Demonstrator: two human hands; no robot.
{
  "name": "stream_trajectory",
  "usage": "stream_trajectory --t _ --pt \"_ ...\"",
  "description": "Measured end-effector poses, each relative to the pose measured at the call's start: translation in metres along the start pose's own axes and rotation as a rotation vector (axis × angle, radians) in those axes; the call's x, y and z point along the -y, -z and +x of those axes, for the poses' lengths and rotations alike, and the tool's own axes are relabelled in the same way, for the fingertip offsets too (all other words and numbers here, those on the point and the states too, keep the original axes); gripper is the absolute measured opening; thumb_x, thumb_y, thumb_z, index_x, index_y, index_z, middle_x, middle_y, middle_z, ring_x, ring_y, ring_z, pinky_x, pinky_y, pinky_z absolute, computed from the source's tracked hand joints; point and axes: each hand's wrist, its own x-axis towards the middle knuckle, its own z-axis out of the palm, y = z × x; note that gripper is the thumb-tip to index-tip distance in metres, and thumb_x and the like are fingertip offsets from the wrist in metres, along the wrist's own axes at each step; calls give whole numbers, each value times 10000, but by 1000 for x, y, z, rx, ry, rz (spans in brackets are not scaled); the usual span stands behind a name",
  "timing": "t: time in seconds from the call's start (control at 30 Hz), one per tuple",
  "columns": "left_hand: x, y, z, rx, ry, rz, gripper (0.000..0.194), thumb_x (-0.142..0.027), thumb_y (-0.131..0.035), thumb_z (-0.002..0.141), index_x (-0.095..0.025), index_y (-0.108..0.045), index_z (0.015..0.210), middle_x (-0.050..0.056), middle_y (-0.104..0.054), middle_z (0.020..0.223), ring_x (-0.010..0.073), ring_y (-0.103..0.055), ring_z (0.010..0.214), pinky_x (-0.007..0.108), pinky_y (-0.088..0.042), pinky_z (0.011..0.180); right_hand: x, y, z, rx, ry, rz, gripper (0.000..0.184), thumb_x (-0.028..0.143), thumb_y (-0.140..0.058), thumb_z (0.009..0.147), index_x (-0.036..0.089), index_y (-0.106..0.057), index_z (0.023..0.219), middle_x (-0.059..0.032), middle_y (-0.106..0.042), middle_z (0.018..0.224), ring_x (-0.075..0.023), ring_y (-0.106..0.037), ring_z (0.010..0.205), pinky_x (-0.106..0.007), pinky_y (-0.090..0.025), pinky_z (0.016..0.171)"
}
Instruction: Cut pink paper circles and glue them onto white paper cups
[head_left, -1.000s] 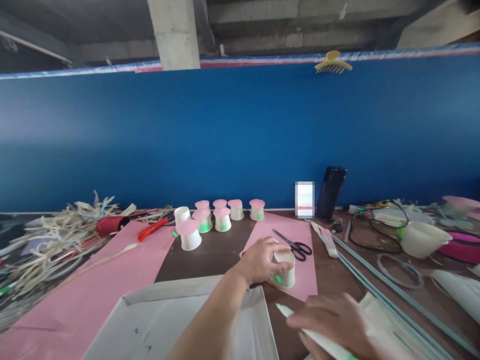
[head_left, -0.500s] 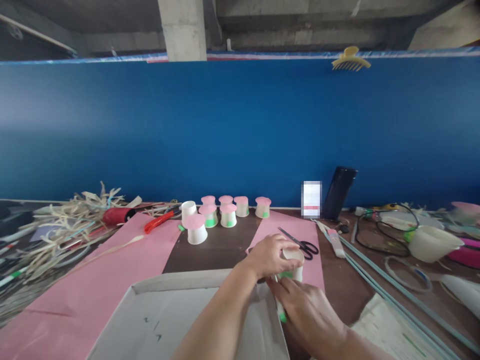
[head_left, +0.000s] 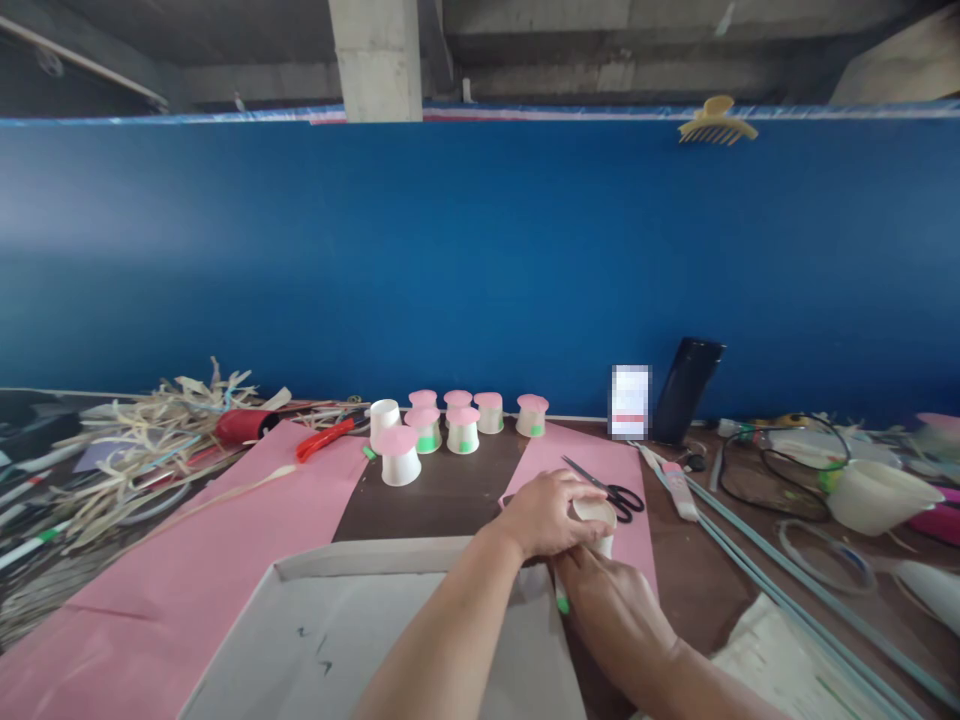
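Right hand [head_left: 616, 610] has moved closer, gripping a mostly hidden marker [head_left: 562, 604]; left hand [head_left: 549, 513] clasps a part-covered cup [head_left: 596, 511].

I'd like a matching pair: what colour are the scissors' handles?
The handles are black, seen best in the head view.

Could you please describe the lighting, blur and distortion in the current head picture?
Head view: pale sheen at left on the blue partition, concrete ceiling dim; head view: the white spouted container near the right edge seems stretched; head view: a pixelated patch hides detail; head view: left hand and right hand show little motion blur.
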Motion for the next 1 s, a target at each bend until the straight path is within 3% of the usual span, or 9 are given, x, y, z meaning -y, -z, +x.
stream_trajectory --t 0.47,0.77,1.0 --pt "1 0 0 13 2 15 495 -535 -602 744 -272 -608 1163 16 -585 1163 203 -534 1050 299 -397 945 3 1 7 44 -61 28 438 -48 -382 775 135 -655 1065 -159 -701 1014 -243 -682 868 -257 -531 634" --pt "0 0 -1 13 7 16 495 -537 -599 744 -278 -605 1166 14 -578 1171 201 -531 1049 301 -403 940 -3 -5 9 22 -83 147 341 -7 -420 725 151 -692 855 -108 -734 772 -240 -701 702 -264 -494 558" --pt "0 0 -1 17 14 19 502 -542 -593 745 -279 -601 1173 18 -582 1162 209 -526 1060 305 -417 924 -6 -5 1 0 -65 263 380 3 -421 709 160 -646 973 -111 -719 900 -225 -695 778 -265 -499 633"
